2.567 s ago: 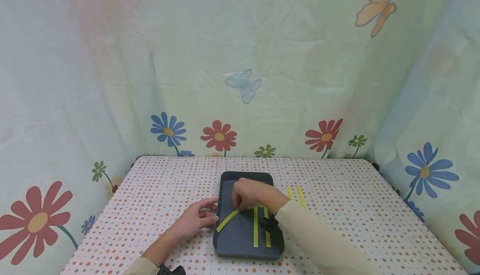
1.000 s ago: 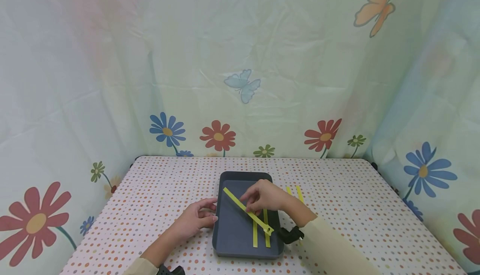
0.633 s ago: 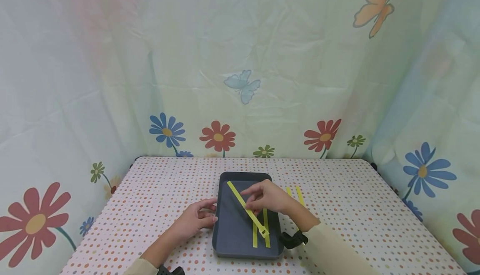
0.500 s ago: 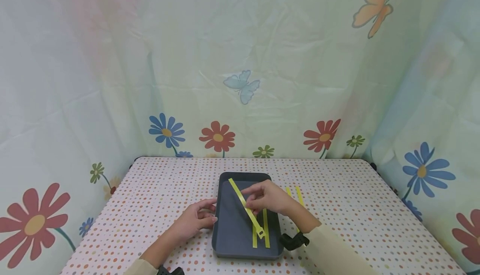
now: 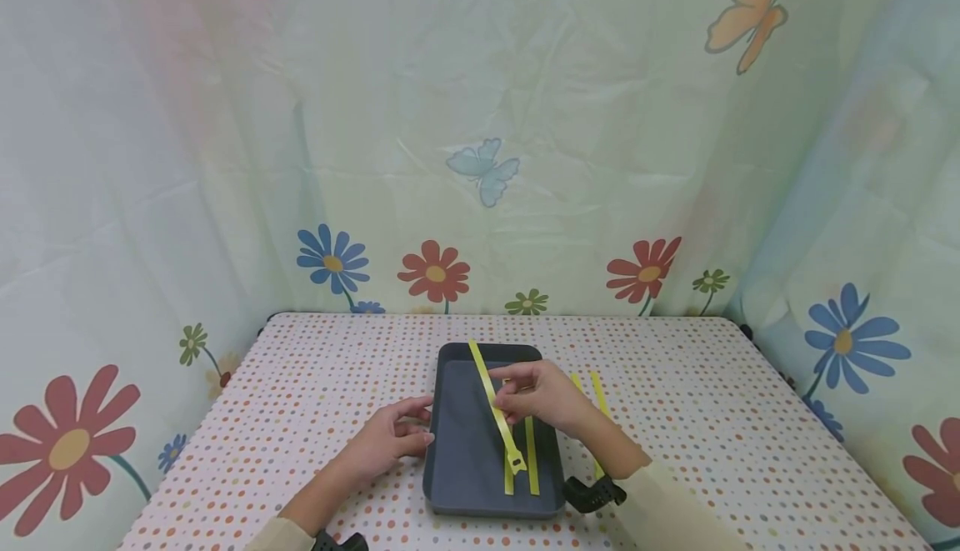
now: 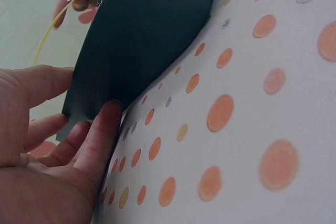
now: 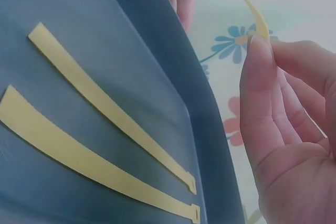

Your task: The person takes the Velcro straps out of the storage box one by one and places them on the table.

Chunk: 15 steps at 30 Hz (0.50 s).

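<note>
My right hand [image 5: 542, 397] pinches a yellow hook-and-loop cable tie [image 5: 502, 423] between thumb and fingertips above a dark grey tray [image 5: 465, 488]. Its slotted end points toward me and its plain end reaches the tray's far side. Two more yellow ties lie roughly side by side on the tray floor, a left tie [image 7: 105, 98] and a right tie [image 7: 89, 166] in the right wrist view. My left hand [image 5: 388, 437] rests at the tray's left side. In the left wrist view its loosely spread fingers [image 6: 100, 145] touch the outer wall.
Right of the tray, more yellow ties [image 5: 601, 393] lie on the dotted tablecloth [image 5: 697, 418], partly behind my right forearm. A flowered curtain [image 5: 390, 159] hangs behind the table and along both sides.
The tie in my right hand has swung from slanting down-left to running nearly front to back. My right hand has moved right. The left hand stays at the tray.
</note>
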Each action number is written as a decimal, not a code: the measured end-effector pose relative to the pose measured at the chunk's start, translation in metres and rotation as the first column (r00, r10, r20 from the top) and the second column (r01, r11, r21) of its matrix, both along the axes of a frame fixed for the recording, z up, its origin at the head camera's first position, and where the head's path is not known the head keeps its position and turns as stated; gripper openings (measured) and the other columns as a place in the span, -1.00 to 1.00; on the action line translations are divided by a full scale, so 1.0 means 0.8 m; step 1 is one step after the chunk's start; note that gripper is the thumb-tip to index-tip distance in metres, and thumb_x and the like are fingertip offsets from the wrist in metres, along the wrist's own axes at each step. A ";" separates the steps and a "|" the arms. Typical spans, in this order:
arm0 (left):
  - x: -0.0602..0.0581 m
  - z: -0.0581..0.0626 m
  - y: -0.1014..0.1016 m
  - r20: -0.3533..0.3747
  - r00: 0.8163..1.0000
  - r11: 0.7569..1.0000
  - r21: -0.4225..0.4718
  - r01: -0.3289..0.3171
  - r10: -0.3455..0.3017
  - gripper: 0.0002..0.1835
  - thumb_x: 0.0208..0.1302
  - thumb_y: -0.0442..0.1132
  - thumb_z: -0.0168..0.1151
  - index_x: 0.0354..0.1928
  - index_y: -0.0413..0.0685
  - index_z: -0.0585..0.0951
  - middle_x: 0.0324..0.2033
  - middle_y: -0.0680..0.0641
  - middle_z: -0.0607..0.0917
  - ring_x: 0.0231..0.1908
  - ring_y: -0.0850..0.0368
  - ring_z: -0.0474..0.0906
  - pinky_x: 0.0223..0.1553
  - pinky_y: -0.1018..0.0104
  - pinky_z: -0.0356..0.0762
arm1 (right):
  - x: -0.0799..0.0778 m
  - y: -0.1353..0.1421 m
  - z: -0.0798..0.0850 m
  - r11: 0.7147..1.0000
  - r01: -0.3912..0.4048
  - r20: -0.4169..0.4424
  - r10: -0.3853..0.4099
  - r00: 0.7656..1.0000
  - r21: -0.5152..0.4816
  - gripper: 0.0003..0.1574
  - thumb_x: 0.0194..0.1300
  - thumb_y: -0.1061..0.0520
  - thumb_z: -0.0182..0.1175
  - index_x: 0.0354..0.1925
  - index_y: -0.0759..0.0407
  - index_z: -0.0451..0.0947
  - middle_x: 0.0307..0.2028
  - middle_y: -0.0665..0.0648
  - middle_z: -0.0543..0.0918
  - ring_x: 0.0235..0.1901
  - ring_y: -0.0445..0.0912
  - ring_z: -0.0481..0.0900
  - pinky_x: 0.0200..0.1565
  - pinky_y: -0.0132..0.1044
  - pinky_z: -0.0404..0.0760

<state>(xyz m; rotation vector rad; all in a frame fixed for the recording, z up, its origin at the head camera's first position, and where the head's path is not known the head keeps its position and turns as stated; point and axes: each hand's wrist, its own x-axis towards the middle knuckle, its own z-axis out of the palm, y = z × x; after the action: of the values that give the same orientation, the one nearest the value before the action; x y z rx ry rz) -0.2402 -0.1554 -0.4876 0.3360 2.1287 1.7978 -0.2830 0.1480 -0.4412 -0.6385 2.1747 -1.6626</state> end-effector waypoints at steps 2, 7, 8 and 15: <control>-0.001 -0.001 0.000 0.000 1.000 1.000 0.005 0.001 -0.001 -0.28 0.38 -0.28 0.33 0.50 -0.27 0.29 0.21 -0.28 0.50 -0.06 0.09 0.70 -0.06 0.22 0.73 | 0.001 0.001 -0.001 1.000 0.014 0.002 -0.014 1.000 -0.016 -0.34 0.33 0.17 0.39 0.33 0.31 0.50 -0.26 0.16 0.79 -0.40 -0.05 0.74 -0.13 0.20 0.76; -0.002 -0.001 -0.001 -0.002 1.000 1.000 -0.003 -0.001 0.001 -0.29 0.38 -0.28 0.34 0.50 -0.25 0.31 0.20 -0.27 0.51 -0.09 0.12 0.71 -0.10 0.27 0.71 | 0.003 0.004 -0.003 0.997 0.073 0.004 -0.073 0.997 -0.028 -0.31 0.29 0.18 0.42 0.33 0.33 0.50 -0.27 0.17 0.80 -0.41 -0.04 0.75 -0.18 0.03 0.80; -0.002 -0.001 -0.001 0.000 1.000 1.000 -0.007 -0.003 0.003 -0.29 0.38 -0.28 0.34 0.50 -0.25 0.31 0.20 -0.27 0.51 -0.10 0.12 0.71 -0.11 0.28 0.71 | 0.004 0.005 -0.003 0.996 0.086 0.005 -0.086 0.996 -0.026 -0.30 0.28 0.17 0.43 0.33 0.32 0.51 -0.27 0.16 0.80 -0.41 -0.04 0.75 -0.19 0.00 0.81; -0.002 -0.001 0.000 0.003 1.000 1.000 -0.024 -0.003 0.003 -0.28 0.37 -0.27 0.34 0.50 -0.25 0.31 0.20 -0.26 0.52 -0.10 0.10 0.72 -0.10 0.26 0.71 | 0.012 0.013 -0.004 0.988 0.142 0.023 -0.141 0.990 -0.059 -0.27 0.28 0.18 0.44 0.35 0.31 0.49 -0.26 0.17 0.81 -0.40 -0.07 0.75 -0.23 -0.11 0.81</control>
<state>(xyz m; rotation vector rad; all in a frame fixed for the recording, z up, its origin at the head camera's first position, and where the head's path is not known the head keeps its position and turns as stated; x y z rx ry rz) -0.2418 -0.1557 -0.4886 0.3236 2.1480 1.7721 -0.2731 0.1586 -0.4445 -0.4928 2.2098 -1.8039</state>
